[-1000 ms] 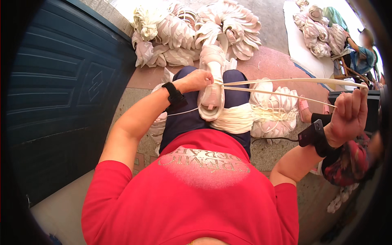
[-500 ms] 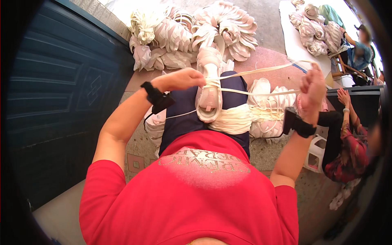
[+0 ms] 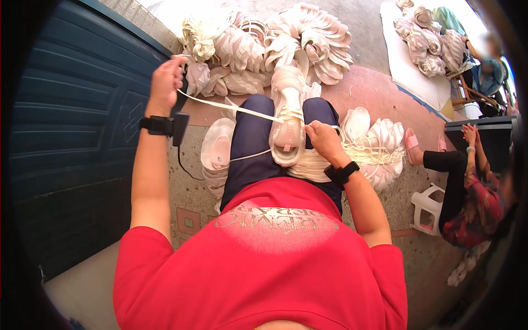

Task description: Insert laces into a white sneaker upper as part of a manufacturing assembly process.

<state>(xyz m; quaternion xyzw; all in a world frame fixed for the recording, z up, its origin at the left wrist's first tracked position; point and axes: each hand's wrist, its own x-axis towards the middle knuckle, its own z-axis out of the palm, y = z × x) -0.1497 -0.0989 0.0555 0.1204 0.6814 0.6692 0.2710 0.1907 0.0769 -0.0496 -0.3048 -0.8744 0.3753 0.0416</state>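
A pale pink and white sneaker upper (image 3: 288, 99) lies lengthwise across my lap, its opening nearest my body. Up and to the left, my left hand (image 3: 165, 82) is closed on a white shoelace (image 3: 231, 109). That lace runs taut from the laced middle of the upper to my fingers. At the upper's right edge my right hand (image 3: 325, 142) is pinched, and a short stretch of lace shows beside its knuckles. What lies between those fingertips is mostly hidden. A bundle of cream laces (image 3: 309, 168) rests on my right thigh, partly under my right hand.
Piled shoe uppers (image 3: 308, 41) lie beyond my knees. More stacks stand by my left leg (image 3: 219, 148) and right leg (image 3: 379, 148). A blue door (image 3: 82, 137) borders the left. At right a person sits near a white plastic stool (image 3: 428, 209); another sits farther back.
My left hand has swung from the upper out to the left, drawing a lace taut. My right hand has come down from the right to the upper's edge.
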